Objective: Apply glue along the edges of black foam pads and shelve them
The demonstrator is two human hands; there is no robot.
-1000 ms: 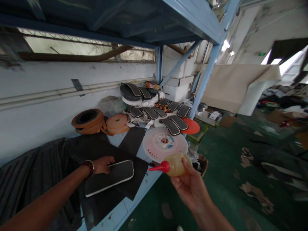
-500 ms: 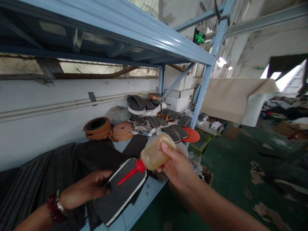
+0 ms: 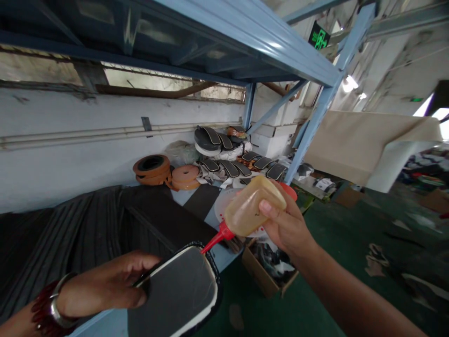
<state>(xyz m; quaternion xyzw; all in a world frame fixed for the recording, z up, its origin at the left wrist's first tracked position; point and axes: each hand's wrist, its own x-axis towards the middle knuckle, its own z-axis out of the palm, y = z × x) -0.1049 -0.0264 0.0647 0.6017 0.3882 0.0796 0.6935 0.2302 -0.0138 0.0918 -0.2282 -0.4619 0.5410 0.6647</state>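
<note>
My left hand (image 3: 108,283) grips the left edge of a dark grey padded panel (image 3: 178,290), thumb on top and fingers beneath. The panel has rounded corners, a pale line along its border and a black rim; its lower end runs out of view. My right hand (image 3: 284,217) is wrapped round a translucent glue bottle (image 3: 254,206) filled with yellowish liquid. The bottle is tilted down to the left, and the tip of its red nozzle (image 3: 219,238) is at the far corner of the panel, on or just above the pale border.
Orange-brown rolls of strip (image 3: 150,169) lie by the wall. Several dark curved panels (image 3: 228,167) rest further back. Black ribbed material (image 3: 87,224) covers the left. A cardboard box (image 3: 261,271) with scraps stands below. A blue rack beam (image 3: 245,42) spans overhead, with an upright (image 3: 312,126) at right.
The panel has come closer and lower, its surface turned more towards me. The bottle has shifted right, and its nozzle tip has gone from over the panel's middle to the far corner.
</note>
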